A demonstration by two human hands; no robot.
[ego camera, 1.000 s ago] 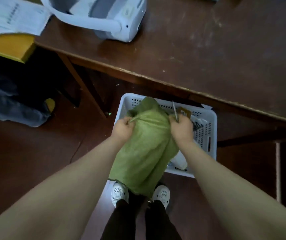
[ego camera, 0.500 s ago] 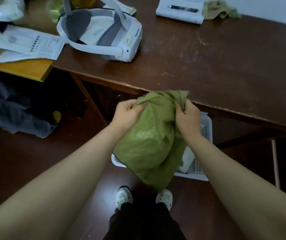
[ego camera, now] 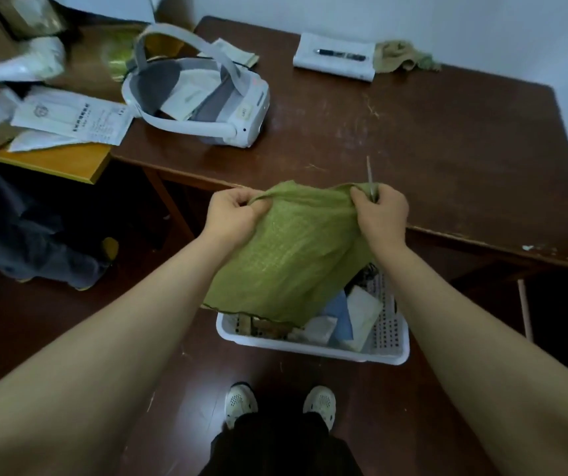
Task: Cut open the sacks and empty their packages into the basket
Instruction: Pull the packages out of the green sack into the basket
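A green woven sack (ego camera: 292,255) hangs upside down over a white plastic basket (ego camera: 313,348) on the floor. My left hand (ego camera: 234,214) grips the sack's upper left corner. My right hand (ego camera: 380,211) grips the upper right corner and also holds a thin blade (ego camera: 370,176) that sticks up from the fist. The sack's open mouth points down into the basket. Several packages (ego camera: 341,317), white, blue and brown, lie in the basket below it.
A dark wooden table (ego camera: 430,139) stands just beyond the basket, with a white headset (ego camera: 203,101), a notepad with a pen (ego camera: 335,60) and a rag (ego camera: 402,58) on it. Papers (ego camera: 69,118) lie at left. A person's legs (ego camera: 35,242) are at far left. My shoes (ego camera: 279,403) stand before the basket.
Both hands have lifted the sack higher, up to the table's edge, and spread its top corners apart. The sack now looks flatter, and packages show in the basket beneath it.
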